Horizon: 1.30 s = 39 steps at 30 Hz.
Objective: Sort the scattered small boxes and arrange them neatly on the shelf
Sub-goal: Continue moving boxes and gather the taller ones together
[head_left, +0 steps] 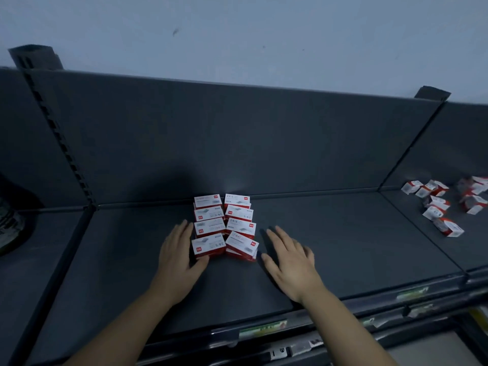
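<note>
**On the shelf (343, 247): both hands flat, holding nothing**

Left hand (177, 249) lies flat, fingers straight, pressed against the stacked boxes (224, 228). Right hand (287, 257) is spread flat just beside them, maybe not touching. Scattered boxes (443, 204) sit well off right.

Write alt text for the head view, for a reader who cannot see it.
Two open hands flank a two-column block of red-and-white boxes on a dark shelf: the left hand touches its left side, and the right hand is spread just right of it. Loose boxes lie scattered on the next section to the right.
</note>
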Tool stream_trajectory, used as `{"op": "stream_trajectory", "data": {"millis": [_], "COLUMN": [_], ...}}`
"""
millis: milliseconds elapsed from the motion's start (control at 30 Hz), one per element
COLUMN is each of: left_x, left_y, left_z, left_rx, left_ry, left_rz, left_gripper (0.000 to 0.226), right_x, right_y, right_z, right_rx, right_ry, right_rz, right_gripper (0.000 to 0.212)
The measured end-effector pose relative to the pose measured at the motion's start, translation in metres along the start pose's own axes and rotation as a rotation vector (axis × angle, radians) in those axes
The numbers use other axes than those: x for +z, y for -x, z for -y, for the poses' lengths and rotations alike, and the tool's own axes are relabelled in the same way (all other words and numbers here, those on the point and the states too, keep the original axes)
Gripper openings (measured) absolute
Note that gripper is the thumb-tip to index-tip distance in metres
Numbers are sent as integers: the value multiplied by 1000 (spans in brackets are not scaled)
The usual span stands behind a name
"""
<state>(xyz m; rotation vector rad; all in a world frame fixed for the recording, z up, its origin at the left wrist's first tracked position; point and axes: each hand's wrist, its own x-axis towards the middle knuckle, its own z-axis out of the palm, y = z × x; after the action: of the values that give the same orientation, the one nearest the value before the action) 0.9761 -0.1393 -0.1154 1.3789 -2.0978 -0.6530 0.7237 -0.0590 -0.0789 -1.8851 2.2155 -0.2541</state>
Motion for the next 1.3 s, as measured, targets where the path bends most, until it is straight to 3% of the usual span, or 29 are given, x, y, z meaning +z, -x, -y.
{"op": "stream_trajectory", "data": {"millis": [167,400,933,1300], "left_x": [2,36,207,301], "left_y": [-13,-35,-16,-40], "left_z": [-27,-121,-349,-466], "left_rx": [74,78,163,295], "left_ry": [-263,-298,-395,-304], "left_rz": [140,167,303,400], "left_gripper": [91,80,66,65], "right_x": [-21,-58,-159,-185], "right_y": [9,21,94,106], "right_z": [-33,-107,-349,-426], "right_rx": [6,28,71,135], "right_ry": [53,28,75,12], "right_rz": [41,34,-14,-73], "right_gripper": [64,67,65,65]}}
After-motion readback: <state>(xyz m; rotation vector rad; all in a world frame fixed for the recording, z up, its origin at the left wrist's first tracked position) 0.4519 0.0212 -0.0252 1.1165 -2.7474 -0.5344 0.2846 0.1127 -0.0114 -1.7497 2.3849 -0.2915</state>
